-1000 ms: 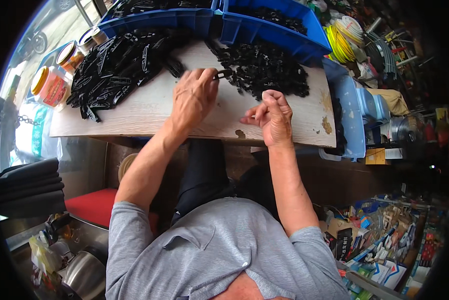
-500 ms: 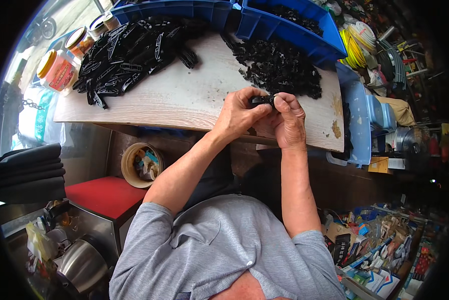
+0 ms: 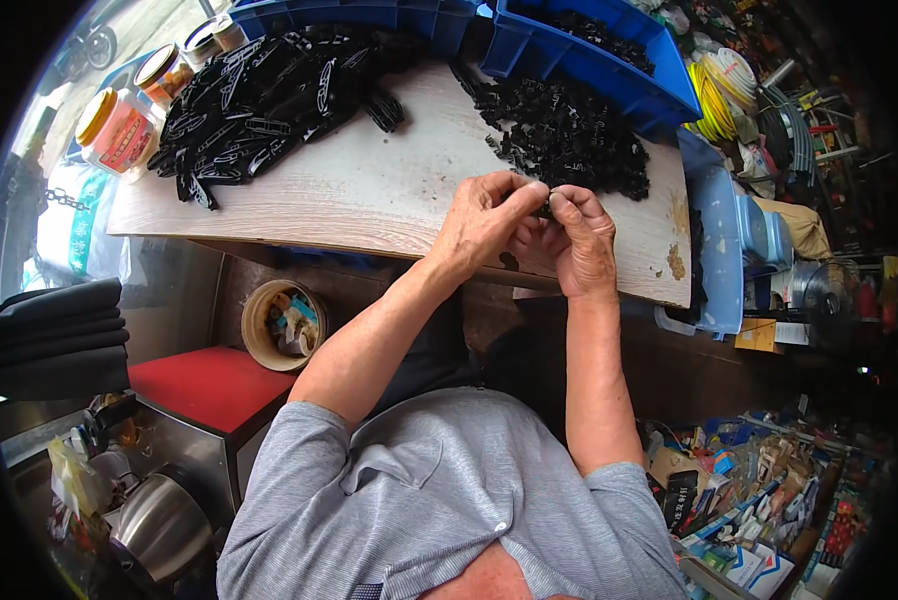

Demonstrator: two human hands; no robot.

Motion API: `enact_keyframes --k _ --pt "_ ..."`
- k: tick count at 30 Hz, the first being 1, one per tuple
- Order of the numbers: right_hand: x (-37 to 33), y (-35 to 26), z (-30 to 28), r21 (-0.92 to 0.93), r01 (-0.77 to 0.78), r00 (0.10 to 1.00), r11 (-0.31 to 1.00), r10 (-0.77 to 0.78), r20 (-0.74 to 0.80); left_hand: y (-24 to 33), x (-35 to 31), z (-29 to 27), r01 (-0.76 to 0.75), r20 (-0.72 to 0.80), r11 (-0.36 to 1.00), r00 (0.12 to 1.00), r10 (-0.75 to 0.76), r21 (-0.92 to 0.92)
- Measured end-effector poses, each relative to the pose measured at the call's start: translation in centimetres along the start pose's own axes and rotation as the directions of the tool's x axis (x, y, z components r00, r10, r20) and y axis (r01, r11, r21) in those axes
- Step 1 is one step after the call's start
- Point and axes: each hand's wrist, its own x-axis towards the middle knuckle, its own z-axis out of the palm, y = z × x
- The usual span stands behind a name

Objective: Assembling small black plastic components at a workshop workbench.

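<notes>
Left hand [image 3: 484, 222] and right hand [image 3: 581, 240] pinch 1 small black part [image 3: 547, 203] together between fingertips; its axis is hidden. Black pile [image 3: 569, 135] at 12 o'clock.

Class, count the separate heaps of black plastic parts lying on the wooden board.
2: a heap of long strips at the board's far left, and a heap of small pieces at far right.

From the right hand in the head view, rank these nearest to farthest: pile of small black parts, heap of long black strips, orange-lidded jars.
1. Pile of small black parts: just beyond the right hand.
2. Heap of long black strips: far left half of the wooden board.
3. Orange-lidded jars: off the board's left end.
</notes>
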Motion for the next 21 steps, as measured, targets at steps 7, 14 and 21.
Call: enact_keyframes --k 7,14,21 --pt "0.0 -0.9 0.7 -0.257 0.036 0.997 0.966 -0.052 -0.056 -1.3 0.7 0.2 -0.067 -0.101 0.994 0.993 0.057 -0.092" --pt "-0.9 -1.3 2.5 -0.382 -0.084 0.996 0.92 0.065 -0.063 -1.0 -0.2 -0.3 -0.094 -0.094 0.984 0.992 0.08 -0.153" --pt "-1.0 -1.2 0.5 -0.293 -0.05 0.998 0.955 0.034 -0.061 -1.0 0.0 -0.5 -0.13 0.032 0.991 0.991 0.131 -0.025"
